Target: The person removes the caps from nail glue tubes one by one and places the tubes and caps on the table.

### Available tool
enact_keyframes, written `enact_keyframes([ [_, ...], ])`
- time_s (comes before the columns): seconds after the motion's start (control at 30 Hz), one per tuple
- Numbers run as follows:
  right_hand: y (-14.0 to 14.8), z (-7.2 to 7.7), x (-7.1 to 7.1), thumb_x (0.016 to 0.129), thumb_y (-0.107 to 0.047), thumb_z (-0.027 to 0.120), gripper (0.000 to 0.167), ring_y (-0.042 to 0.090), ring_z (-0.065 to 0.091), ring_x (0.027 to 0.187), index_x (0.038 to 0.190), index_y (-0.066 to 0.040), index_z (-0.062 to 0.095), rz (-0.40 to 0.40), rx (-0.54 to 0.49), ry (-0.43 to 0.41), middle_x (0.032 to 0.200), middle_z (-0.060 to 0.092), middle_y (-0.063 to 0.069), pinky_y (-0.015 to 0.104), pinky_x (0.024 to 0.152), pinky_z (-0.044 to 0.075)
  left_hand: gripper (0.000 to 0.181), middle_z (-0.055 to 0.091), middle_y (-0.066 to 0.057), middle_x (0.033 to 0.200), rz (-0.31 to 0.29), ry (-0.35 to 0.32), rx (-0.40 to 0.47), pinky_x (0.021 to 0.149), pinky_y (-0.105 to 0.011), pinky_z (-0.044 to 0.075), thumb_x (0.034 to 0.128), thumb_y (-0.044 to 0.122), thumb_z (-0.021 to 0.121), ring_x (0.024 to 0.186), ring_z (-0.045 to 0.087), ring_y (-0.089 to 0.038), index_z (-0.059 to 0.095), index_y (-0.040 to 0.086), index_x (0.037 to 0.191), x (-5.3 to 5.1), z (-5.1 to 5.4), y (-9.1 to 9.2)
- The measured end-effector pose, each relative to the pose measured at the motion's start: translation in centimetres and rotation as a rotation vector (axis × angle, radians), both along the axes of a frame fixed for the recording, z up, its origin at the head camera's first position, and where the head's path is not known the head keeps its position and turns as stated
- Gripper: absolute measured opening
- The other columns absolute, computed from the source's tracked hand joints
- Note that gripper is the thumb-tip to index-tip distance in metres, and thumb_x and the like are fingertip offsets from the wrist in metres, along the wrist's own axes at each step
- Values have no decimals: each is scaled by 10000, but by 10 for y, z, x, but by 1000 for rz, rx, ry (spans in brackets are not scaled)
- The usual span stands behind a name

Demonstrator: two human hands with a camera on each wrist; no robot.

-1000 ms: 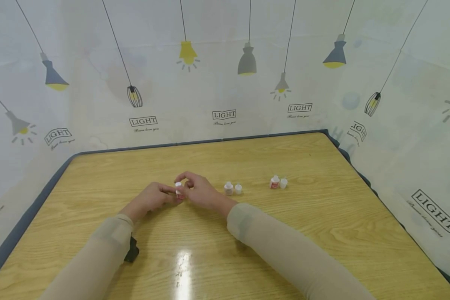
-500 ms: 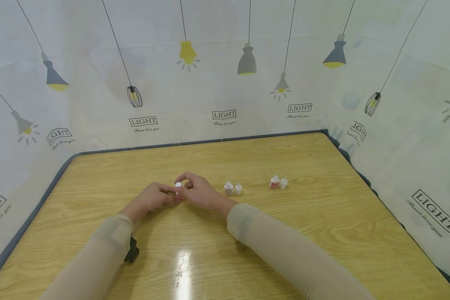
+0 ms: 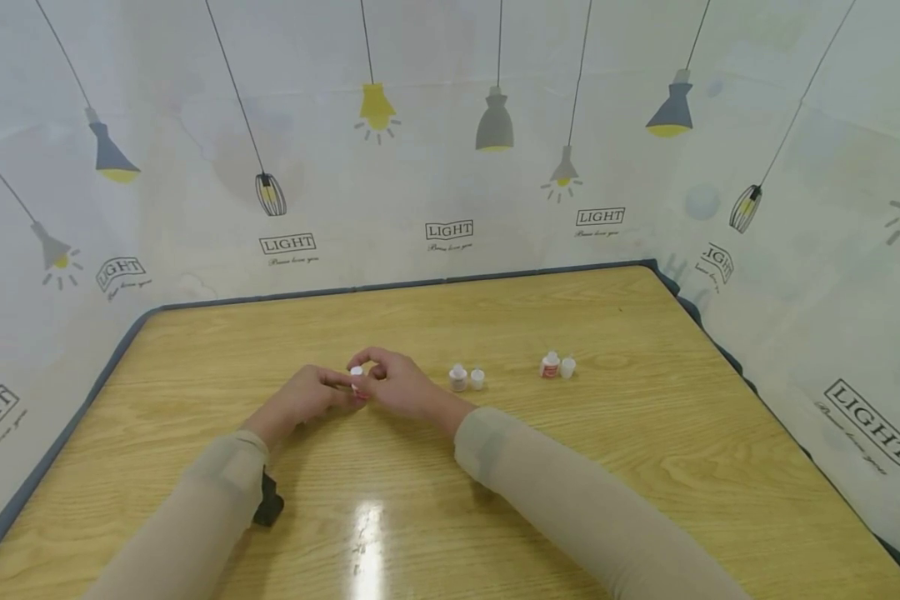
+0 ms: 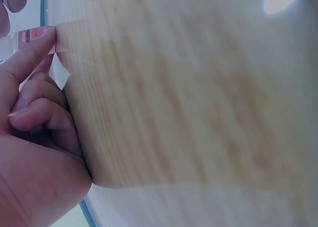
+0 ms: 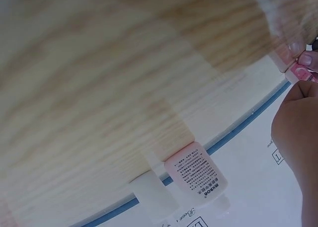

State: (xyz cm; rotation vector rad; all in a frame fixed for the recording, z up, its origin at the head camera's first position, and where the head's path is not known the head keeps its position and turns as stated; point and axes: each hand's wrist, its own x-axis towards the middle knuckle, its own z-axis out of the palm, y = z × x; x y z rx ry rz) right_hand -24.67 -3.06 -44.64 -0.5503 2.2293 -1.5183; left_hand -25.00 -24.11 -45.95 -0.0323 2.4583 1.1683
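In the head view, a small white bottle (image 3: 357,372) with a red label stands upright on the table between my hands. My left hand (image 3: 307,398) pinches its lower part, the forefinger lying along the pink label (image 4: 31,36) in the left wrist view, the other fingers curled against the table. From the other side my right hand (image 3: 403,386) grips the bottle near its white top, thumb in front and forefinger arched behind. Fingers hide much of the bottle. Right of my hands stands another open bottle (image 3: 458,379), a white cap (image 3: 477,379) beside it.
Farther right on the wooden table (image 3: 570,467) are a third open bottle (image 3: 550,365) with a red label and its cap (image 3: 567,367). A black object (image 3: 268,502) sits by my left sleeve. A dark blue edge and a printed curtain (image 3: 390,183) surround the table.
My right thumb has shifted slightly to the left across the bottle, covering more of it. My left hand and the other bottles stay where they were.
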Motion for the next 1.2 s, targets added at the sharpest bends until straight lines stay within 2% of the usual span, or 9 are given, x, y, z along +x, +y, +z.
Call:
enact_keyframes([
  [0.17,0,1,1,1086,-257,638,191,112,426,580,1271,-211,661,-5,-9,-4,802,642,63,243,571,379,448,506,101,632,-9,14,2,492,-261,290,929,337,813,515,317,-109,760,156,1336,1,0,0],
  [0.3,1,1,2,1084,-245,641,186,108,422,581,1263,-201,664,2,-11,5,763,597,22,241,570,378,448,563,101,655,-15,21,6,489,-257,284,920,340,820,512,310,-105,767,152,1323,2,0,1],
  [0.47,1,2,3,1077,-255,655,173,102,420,580,1238,-194,670,26,-13,21,717,519,-30,235,567,376,413,493,103,624,-17,21,6,488,-258,286,931,334,810,506,312,-106,779,156,1302,2,0,0],
  [0.57,1,3,5,1074,-258,659,183,105,420,584,1239,-181,676,44,-13,42,717,523,-36,241,575,380,401,494,104,622,-17,28,6,486,-249,296,949,305,788,499,317,-98,770,143,1315,1,-1,-1],
  [0.67,0,3,6,1069,-268,666,207,105,438,601,1251,-170,682,58,-4,70,727,536,-38,244,593,391,412,533,101,628,-21,35,11,484,-241,304,968,270,760,494,322,-88,744,115,1350,0,-2,-2],
  [0.77,-1,2,7,1065,-267,669,236,102,463,628,1272,-155,680,74,-1,86,746,563,-34,242,614,404,406,484,101,595,-22,40,16,480,-238,305,976,237,738,487,327,-80,736,91,1355,0,-3,-2],
  [0.87,-2,0,7,1060,-253,671,257,94,498,665,1288,-135,675,87,-5,91,784,616,-24,235,637,421,357,426,109,573,-22,49,24,473,-236,302,965,201,725,480,330,-71,759,69,1295,0,-4,-3],
  [1.0,-5,-2,7,1056,-245,678,258,86,536,713,1286,-130,678,86,-2,96,838,668,-21,232,664,444,344,422,106,565,-11,54,39,469,-232,302,936,153,706,476,335,-68,765,45,1257,0,-5,-4],
  [1.2,-7,-2,5,1057,-278,684,232,106,513,688,1260,-166,692,56,2,86,821,620,-27,248,646,438,340,422,97,569,-2,51,41,470,-232,311,955,162,700,470,335,-76,765,45,1267,0,-5,-4],
])
